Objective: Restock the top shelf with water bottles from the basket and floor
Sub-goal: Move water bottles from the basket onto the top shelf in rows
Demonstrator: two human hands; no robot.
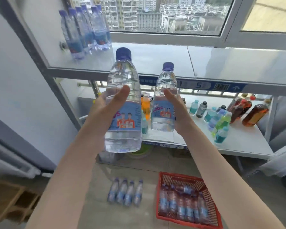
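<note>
Left hand [104, 104] wrapped round big bottle [123, 103], right hand [177, 109] round smaller bottle [164, 103] — both upright, just below top shelf [155, 63]. Fingers mostly hidden behind bottles — labels blurry.

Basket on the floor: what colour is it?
Red, a slatted plastic basket, seen in the head view.

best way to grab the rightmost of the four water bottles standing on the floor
Take the rightmost floor bottle around its labelled middle, coming down from above and from its right. It stands upright with its neighbour close on its left, while the floor gap toward the red basket leaves room for fingers there.
</note>
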